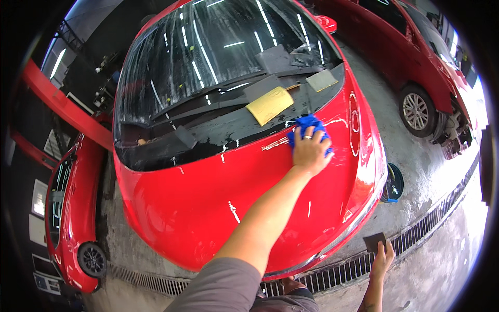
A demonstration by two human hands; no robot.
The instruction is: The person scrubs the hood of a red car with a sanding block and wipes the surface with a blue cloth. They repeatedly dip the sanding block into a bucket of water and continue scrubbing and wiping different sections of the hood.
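My left hand point(310, 152), with a ring on one finger, presses a bunched blue cloth point(306, 124) on the red hood point(218, 208), close to its windshield edge. The fingers are bent over the cloth. Low on the right, away from the car, my right hand point(382, 260) pinches a small dark sheet of sandpaper point(374, 242) between thumb and fingers. A yellow sponge-like pad point(270, 105) rests at the windshield's base, just beyond the cloth. Several dark sheets, one of them a grey sheet point(273, 59), lie on the wet windshield point(218, 52) and around the wipers.
Another red car point(70, 197) stands at left beside a red lift post point(67, 104). At right is a darker red car point(374, 47) with its front parts exposed. A dark bucket point(393, 183) sits by the headlight. A floor grate point(416, 234) runs along the front.
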